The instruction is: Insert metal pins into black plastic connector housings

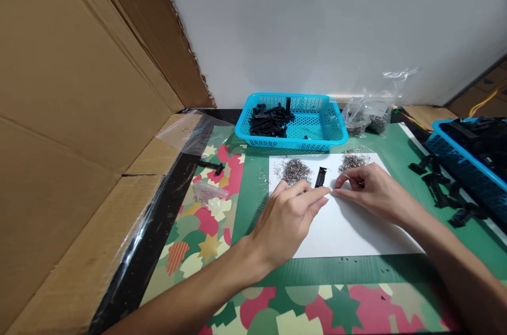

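My left hand (291, 211) is closed above a white sheet of paper (348, 234), index finger and thumb pointing right. A small black plastic part (321, 176) sticks up from behind its index finger, its lower end hidden by the fingers. Close to those fingertips, my right hand (366, 187) makes a pinch; whatever sits between its thumb and finger is too small to name. Beyond my left hand lies a pile of tiny metal pieces (296, 170), and a second metal pile (352, 159) is just past my right hand.
A blue basket (291, 142) with black parts (269, 121) stands at the back. Beside it are clear bags (376, 118) of metal pieces. Another blue basket (467, 166) is at right, near loose black parts (439, 187). Cardboard (71, 129) walls the left.
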Demonstrator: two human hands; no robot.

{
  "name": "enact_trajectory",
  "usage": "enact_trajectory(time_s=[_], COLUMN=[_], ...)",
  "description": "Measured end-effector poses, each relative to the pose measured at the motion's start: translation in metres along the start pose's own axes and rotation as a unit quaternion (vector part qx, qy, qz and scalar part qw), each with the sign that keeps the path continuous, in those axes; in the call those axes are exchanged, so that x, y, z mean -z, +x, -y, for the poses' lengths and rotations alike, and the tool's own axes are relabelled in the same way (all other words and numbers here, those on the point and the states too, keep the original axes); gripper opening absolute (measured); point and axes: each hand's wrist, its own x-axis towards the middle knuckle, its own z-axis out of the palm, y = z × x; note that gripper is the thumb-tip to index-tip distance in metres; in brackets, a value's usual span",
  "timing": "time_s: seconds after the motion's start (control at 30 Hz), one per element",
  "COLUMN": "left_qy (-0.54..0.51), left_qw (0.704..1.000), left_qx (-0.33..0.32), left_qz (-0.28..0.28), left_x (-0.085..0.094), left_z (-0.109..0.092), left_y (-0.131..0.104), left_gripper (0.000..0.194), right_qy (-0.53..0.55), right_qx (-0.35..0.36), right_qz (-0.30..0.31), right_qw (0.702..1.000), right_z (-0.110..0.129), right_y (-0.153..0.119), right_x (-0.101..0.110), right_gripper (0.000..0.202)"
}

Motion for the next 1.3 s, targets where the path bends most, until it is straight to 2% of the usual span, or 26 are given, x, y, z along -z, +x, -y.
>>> enact_trajectory(time_s=[0.2, 0.33, 0.5, 0.67, 0.8, 1.0, 1.17, 1.3], left_qy=[-0.01, -0.042, -0.169, -0.249, -0.283, -0.256, -0.258, -0.243], left_qw=[1.0, 0.999, 0.984, 0.964, 0.955, 0.962, 0.959, 0.963], left_qx=[0.006, 0.033, 0.055, 0.082, 0.077, 0.089, 0.114, 0.117], left_qz=[0.007, -0.006, 0.02, 0.039, 0.036, 0.021, -0.016, -0.025], left_x=[0.0, 0.002, 0.004, 0.002, 0.001, 0.003, 0.004, 0.004], left_z=[0.0, -0.002, -0.006, -0.011, -0.012, -0.009, -0.008, -0.006], left_y=[0.0, 0.001, 0.001, 0.0, 0.001, 0.002, 0.003, 0.004], left_gripper=[0.027, 0.021, 0.025, 0.026, 0.021, 0.018, 0.018, 0.019], right_qy=[0.026, 0.103, 0.165, 0.167, 0.143, 0.095, 0.148, 0.194], right_qx=[0.023, 0.068, 0.112, 0.141, 0.143, 0.137, 0.099, 0.076], right_qz=[0.04, 0.071, 0.033, 0.033, 0.015, -0.019, -0.016, -0.018], right_qw=[0.999, 0.99, 0.979, 0.975, 0.979, 0.986, 0.984, 0.978], right_z=[0.005, 0.01, 0.013, 0.014, 0.014, 0.015, 0.018, 0.02], right_y=[-0.004, -0.013, -0.02, -0.022, -0.023, -0.022, -0.022, -0.022], right_x=[-0.002, 0.0, 0.0, 0.0, 0.0, -0.002, -0.007, -0.012], right_gripper=[0.038, 0.036, 0.036, 0.033, 0.038, 0.037, 0.031, 0.03])
